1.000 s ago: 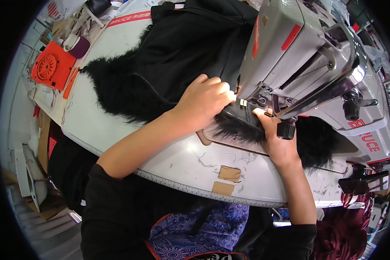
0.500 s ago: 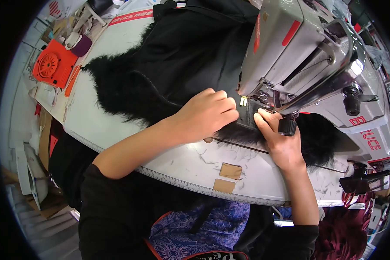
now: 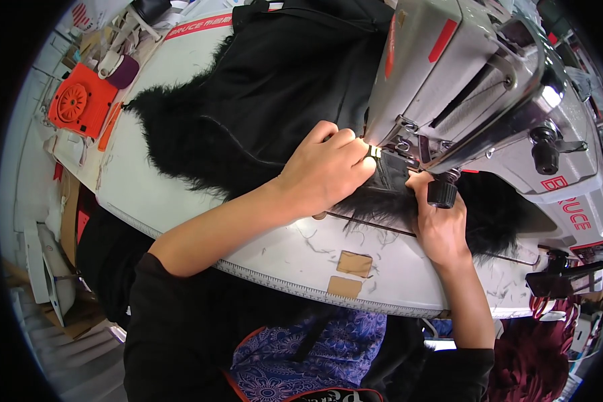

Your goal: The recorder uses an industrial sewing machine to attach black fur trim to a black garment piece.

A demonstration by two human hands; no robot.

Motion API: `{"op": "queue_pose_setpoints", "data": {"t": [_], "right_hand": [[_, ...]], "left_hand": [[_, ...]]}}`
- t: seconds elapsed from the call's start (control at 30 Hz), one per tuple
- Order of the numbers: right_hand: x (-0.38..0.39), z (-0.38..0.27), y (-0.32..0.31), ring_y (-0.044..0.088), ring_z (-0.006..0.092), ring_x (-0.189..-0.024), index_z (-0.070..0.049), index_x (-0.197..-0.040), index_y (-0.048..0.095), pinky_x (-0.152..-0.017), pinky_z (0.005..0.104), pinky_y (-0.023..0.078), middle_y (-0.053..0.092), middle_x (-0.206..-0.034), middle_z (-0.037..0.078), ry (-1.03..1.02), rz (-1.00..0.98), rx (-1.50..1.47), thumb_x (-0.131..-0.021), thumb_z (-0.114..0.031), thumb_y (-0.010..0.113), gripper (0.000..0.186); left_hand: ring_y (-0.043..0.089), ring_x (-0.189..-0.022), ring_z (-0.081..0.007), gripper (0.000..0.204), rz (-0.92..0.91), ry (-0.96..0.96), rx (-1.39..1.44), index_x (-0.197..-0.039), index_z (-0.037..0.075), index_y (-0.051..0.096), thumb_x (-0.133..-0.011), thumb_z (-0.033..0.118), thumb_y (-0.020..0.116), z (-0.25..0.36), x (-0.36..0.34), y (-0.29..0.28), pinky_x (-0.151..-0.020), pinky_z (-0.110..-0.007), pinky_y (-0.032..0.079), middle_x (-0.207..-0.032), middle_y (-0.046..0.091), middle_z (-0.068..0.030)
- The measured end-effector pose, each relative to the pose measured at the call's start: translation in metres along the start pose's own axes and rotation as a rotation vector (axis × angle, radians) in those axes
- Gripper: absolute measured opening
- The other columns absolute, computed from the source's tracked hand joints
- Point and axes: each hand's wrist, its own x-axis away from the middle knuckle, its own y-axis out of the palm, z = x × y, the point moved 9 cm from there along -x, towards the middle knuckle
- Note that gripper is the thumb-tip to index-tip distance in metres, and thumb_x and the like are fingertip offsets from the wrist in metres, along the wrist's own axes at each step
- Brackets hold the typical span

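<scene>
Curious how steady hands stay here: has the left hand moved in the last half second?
Yes. Judged against the sewing machine, the left hand has shifted slightly forward and right, bringing its fingers closer to the machine.

Between the forearms [image 3: 224, 228], tabletop [image 3: 402, 281] leaves a way in from the near edge — past two flat tan patches [image 3: 354, 264]. Beyond, the machine [image 3: 419, 74] blocks the right; cloth [image 3: 295, 74] and fur [image 3: 174, 134] fill the left.
</scene>
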Motion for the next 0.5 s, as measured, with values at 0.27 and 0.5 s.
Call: {"op": "queue_pose_setpoints", "data": {"t": [0.27, 0.5], "right_hand": [[-0.013, 0.003, 0.008, 0.059, 0.0314, -0.087, -0.010, -0.107, 0.059, -0.078, 0.0384, 0.048, 0.060, -0.097, 0.011, 0.002, -0.074, -0.024, -0.054, 0.011, 0.060, 0.057], [-0.010, 0.042, 0.027, 0.055, 0.0355, -0.099, -0.009, -0.109, 0.061, -0.088, 0.0376, 0.043, 0.059, -0.104, 0.017, 0.389, -0.314, -0.135, -0.066, 0.010, 0.054, 0.048]], "left_hand": [[0.052, -0.087, -0.0176, 0.026, -0.157, -0.094, 0.183, -0.085, 0.012, 0.062, -0.060, 0.007, 0.066, -0.006, -0.001, -0.001, -0.083, -0.033, 0.037, -0.086, 0.057, -0.0014], [0.057, -0.084, -0.0318, 0.043, -0.317, -0.389, 0.605, -0.100, 0.006, 0.064, -0.060, -0.008, 0.058, -0.042, -0.003, 0.010, -0.081, -0.032, 0.042, -0.088, 0.063, -0.0140]]}}
